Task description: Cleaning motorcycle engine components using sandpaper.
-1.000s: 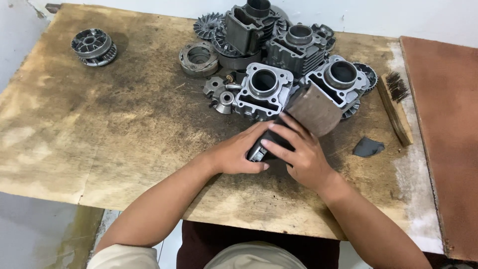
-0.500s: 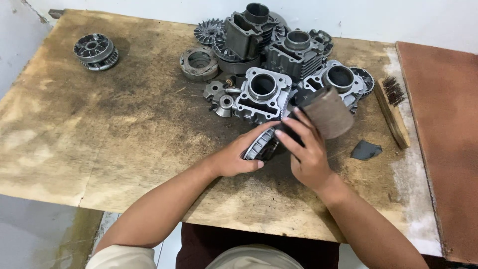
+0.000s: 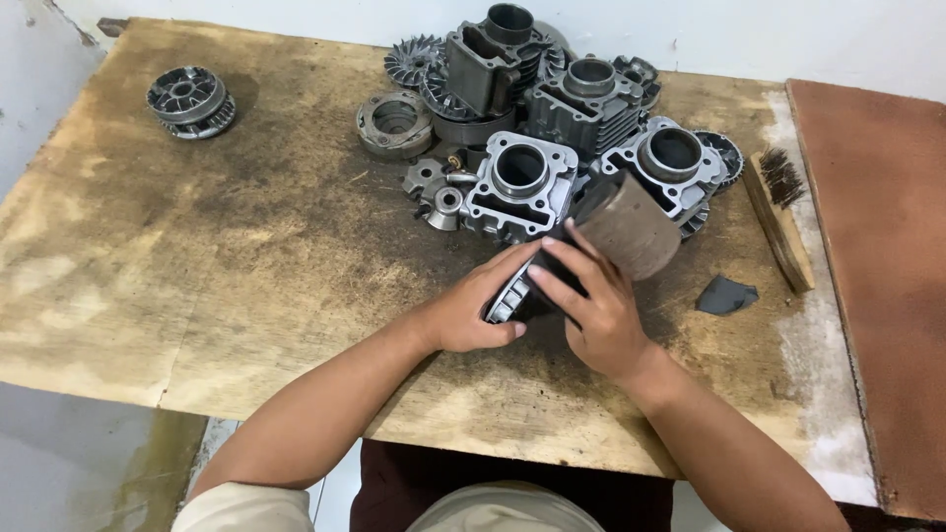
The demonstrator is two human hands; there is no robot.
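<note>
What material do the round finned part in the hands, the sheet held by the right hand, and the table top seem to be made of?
Round finned part: probably cast metal, dull grey, with moulded ribs on the rim.
Sheet in the right hand: looks like sandpaper, brown, grainy and bent over.
Table top: likely plywood, bare, with dark stains and worn pale patches.
The left hand steadies the part.

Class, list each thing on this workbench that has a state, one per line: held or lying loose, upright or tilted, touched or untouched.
finned metal part: tilted on edge, gripped by both hands
left hand: closed around the part
right hand: fingers pressing on the part
sandpaper sheet: curled, under right fingers
wire brush: lying flat, untouched
lone round hub: lying flat, apart
grey scrap: lying loose
</note>
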